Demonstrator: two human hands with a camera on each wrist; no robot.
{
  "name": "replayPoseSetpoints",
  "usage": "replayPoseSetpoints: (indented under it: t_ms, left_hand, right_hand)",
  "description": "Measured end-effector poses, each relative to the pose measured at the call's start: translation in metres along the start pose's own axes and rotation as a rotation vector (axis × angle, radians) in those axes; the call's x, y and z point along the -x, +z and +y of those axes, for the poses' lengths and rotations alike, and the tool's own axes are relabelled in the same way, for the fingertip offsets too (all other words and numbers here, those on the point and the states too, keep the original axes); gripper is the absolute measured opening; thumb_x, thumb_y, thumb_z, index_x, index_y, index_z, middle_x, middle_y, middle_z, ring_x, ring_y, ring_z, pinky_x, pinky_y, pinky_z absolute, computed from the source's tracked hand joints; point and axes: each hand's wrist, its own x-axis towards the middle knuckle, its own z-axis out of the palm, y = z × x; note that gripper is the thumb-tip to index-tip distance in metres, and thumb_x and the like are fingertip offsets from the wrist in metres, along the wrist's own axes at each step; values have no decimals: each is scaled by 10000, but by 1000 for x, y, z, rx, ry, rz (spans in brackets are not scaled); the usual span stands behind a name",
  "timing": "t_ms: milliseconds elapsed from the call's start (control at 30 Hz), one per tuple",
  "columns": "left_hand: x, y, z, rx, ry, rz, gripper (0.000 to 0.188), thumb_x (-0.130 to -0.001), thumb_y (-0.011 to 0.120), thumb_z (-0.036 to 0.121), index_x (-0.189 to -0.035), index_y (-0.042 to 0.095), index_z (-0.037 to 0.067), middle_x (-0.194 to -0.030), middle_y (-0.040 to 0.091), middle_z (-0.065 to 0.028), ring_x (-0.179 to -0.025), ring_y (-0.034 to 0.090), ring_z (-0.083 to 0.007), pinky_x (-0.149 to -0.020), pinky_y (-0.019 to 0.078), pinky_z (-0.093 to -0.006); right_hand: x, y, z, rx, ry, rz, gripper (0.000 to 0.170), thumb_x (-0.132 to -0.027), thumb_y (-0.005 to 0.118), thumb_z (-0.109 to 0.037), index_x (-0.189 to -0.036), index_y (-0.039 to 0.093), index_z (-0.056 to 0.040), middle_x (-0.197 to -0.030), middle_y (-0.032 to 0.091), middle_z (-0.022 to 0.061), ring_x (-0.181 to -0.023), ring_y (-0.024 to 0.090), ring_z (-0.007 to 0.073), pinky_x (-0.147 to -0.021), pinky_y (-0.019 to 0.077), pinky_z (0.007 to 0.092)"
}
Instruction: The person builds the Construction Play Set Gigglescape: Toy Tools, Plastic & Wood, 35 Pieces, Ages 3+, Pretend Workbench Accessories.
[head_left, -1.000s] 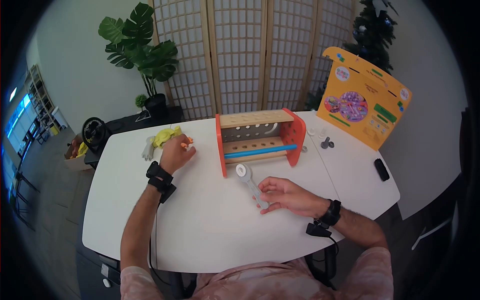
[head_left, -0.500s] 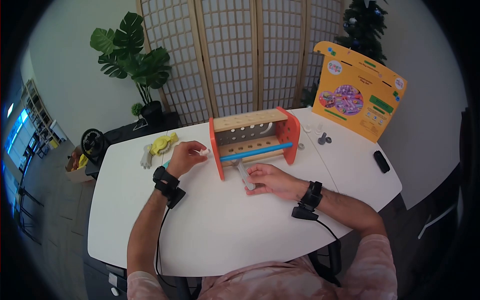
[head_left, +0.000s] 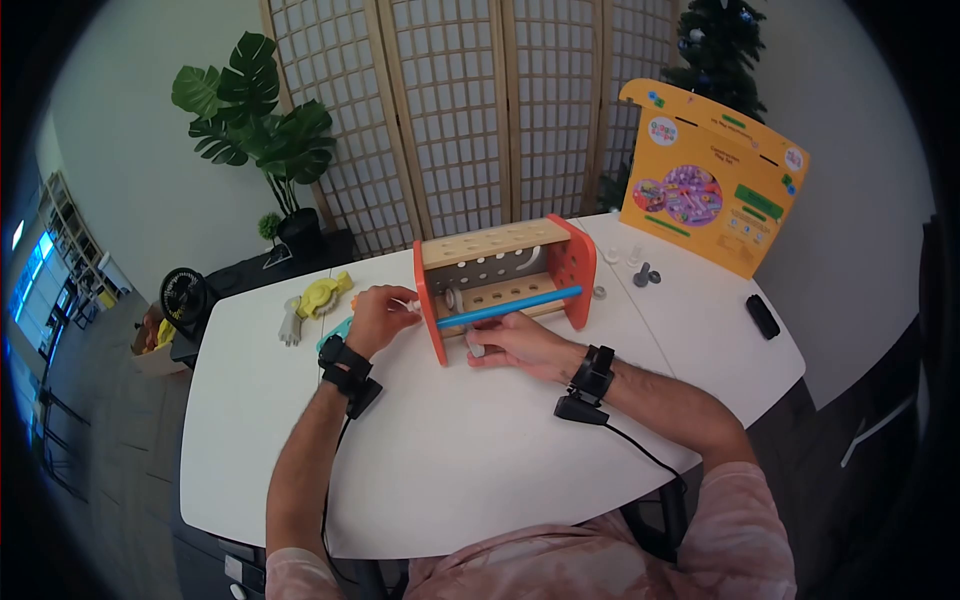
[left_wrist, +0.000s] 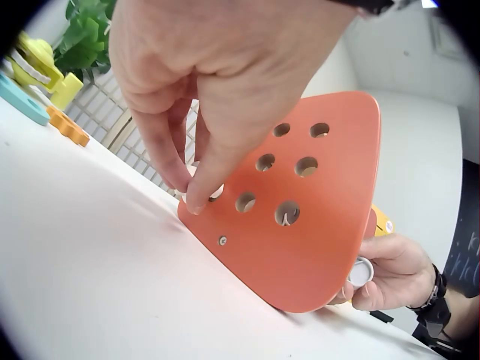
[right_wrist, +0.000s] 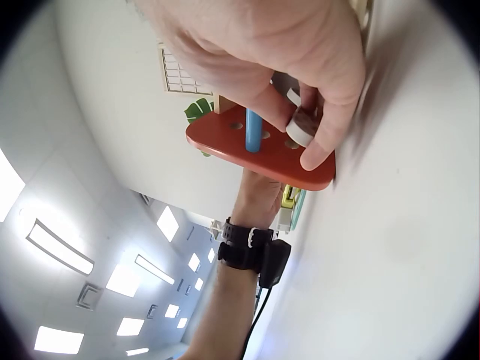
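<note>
A toy workbench (head_left: pixel 495 241) with red perforated side panels (left_wrist: pixel 330 247), wooden slats and a blue rod (head_left: pixel 545 297) stands on the white table. My left hand (head_left: pixel 375 318) pinches a small white piece (head_left: pixel 413 306) at a lower hole of the left red panel. Fingers cover most of that piece in the left wrist view. My right hand (head_left: pixel 530 345) grips the handle of a grey toy wrench (head_left: pixel 475 348) at the front. The wrench passes behind the blue rod, its ring end inside the frame near the left panel.
Left of the workbench lie a yellow toy piece (head_left: pixel 323 294), a pale grey piece (head_left: pixel 290 325), a teal piece (left_wrist: pixel 22 101) and an orange piece (left_wrist: pixel 67 125). Grey bolts and nuts (head_left: pixel 642 275), an orange-yellow box (head_left: pixel 700 190) and a black case (head_left: pixel 762 317) are on the right.
My left hand has come right from beside the yellow piece, carrying the white piece to the red panel. The right hand has moved left and forward, putting the wrench's ring end inside the frame.
</note>
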Motion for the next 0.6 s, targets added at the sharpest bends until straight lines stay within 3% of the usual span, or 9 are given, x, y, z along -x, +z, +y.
replayPoseSetpoints:
  t_ms: [267, 600]
  left_hand:
    - [0, 2, 5, -58, 70, 36, 326, -809, 930, 89, -1114, 836, 23, -1104, 812, -148, -895, 801, -216, -795, 641, -345]
    - [-5, 9, 9, 115, 79, 35, 432, -828, 912, 45, -1225, 740, 32, -1087, 801, -83, -938, 800, -187, -817, 647, -309]
  right_hand:
    - [-8, 3, 6, -34, -32, 44, 279, -1085, 690, -101, -1350, 614, -54, -1253, 631, 44, -1139, 686, 157, -1040, 648, 374]
    - [-14, 7, 8, -79, -66, 37, 336, -1083, 682, -70, -1404, 581, -65, -1344, 638, 85, -1262, 681, 190, -1024, 646, 361]
